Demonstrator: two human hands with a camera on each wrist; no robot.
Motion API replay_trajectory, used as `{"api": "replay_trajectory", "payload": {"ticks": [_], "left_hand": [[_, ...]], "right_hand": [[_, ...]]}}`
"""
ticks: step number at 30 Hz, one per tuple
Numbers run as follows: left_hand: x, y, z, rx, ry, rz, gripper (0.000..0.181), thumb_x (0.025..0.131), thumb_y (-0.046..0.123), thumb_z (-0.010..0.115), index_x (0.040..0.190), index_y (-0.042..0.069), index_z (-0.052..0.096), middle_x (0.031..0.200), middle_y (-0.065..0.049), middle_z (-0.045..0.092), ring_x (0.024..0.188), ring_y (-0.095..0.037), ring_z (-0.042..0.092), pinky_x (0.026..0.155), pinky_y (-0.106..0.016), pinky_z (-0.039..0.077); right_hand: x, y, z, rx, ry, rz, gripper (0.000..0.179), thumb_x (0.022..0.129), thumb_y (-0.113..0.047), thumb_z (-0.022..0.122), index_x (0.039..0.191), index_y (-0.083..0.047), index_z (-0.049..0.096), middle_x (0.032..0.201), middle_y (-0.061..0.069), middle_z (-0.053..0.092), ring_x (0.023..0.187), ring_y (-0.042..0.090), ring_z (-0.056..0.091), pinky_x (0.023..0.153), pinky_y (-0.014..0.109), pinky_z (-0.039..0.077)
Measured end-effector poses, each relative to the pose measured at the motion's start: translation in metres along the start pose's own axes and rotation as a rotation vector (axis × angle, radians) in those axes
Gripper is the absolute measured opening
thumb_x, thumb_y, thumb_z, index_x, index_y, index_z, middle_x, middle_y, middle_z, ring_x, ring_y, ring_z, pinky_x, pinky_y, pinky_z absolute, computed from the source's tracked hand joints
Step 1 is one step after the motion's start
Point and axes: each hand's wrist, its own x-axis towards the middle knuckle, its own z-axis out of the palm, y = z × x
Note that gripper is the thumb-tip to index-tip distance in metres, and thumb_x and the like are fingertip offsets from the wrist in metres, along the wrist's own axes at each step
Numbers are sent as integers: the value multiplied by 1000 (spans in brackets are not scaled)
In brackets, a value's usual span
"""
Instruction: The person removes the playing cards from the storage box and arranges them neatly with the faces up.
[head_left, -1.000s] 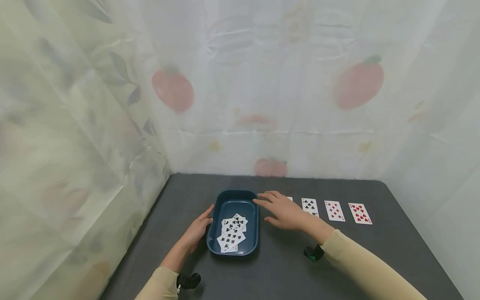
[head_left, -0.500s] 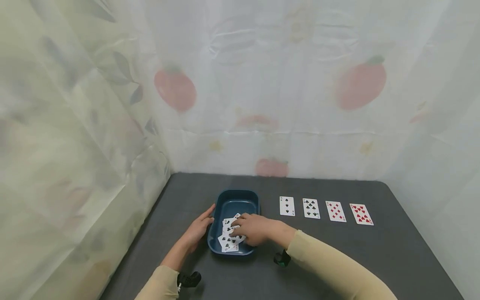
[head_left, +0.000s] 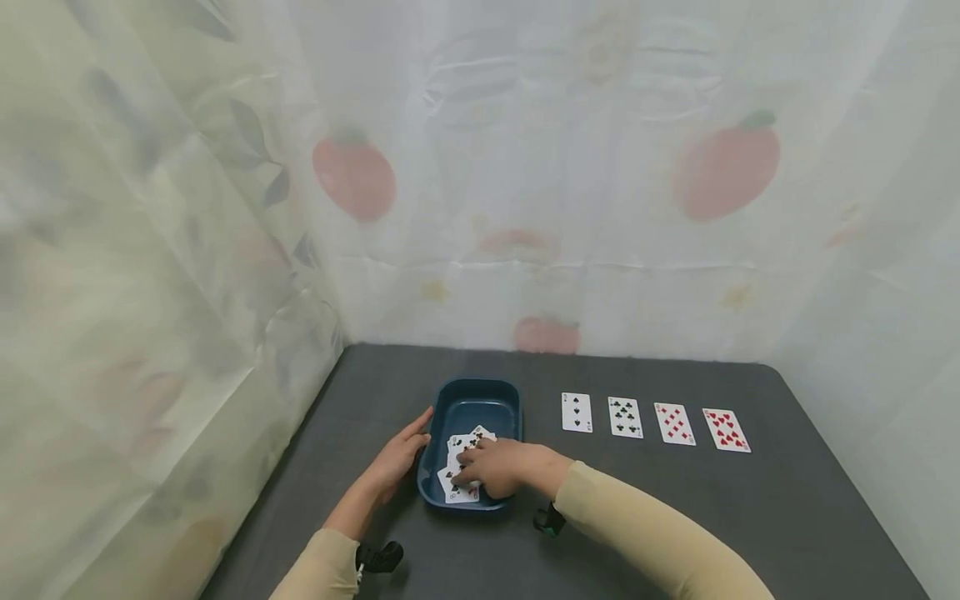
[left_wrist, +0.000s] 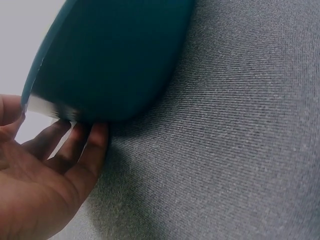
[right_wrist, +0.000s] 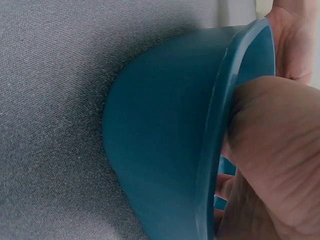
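A dark blue rectangular tray stands on the table with several overlapping playing cards inside. At its left side my left hand grips the wall, with the thumb by the rim and the fingers against the outside. My right hand reaches over the tray's right edge, its curled fingers pinching a playing card on the pile. The hand covers part of that card, and the right wrist view hides the cards behind the tray wall.
Face up in a row right of the tray lie a three of spades, a black clubs card, a red diamonds card and a red hearts card. Printed curtains stand behind the dark table.
My right hand has moved left from beside the spades card at the row's left end, uncovering it, and down onto the cards in the tray. My left hand stays at the tray's side.
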Motion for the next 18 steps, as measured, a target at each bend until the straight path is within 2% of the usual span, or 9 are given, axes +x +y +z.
{"api": "replay_trajectory", "payload": {"ticks": [7,13,18], "left_hand": [[0,1,0,3,7,2,56,108,21,45,162,29,33,168,-15,23,150,-42,27,115,-65,26],[1,1,1,9,11,5,56,108,22,44,162,29,32,168,-13,21,151,-41,23,117,-65,22],[0,2,1,5,11,6,56,108,23,44,162,29,32,168,-13,22,150,-41,26,116,-65,24]], "right_hand": [[1,-1,1,-23,-4,56,60,100,-11,58,148,-45,52,154,-9,46,137,19,44,108,41,45],[1,-4,0,-78,-4,114,54,102,-23,60,150,-45,50,149,-9,47,129,18,47,97,35,51],[4,-3,2,-81,2,158,52,102,-27,60,152,-36,49,153,-8,45,135,18,47,102,37,49]]}}
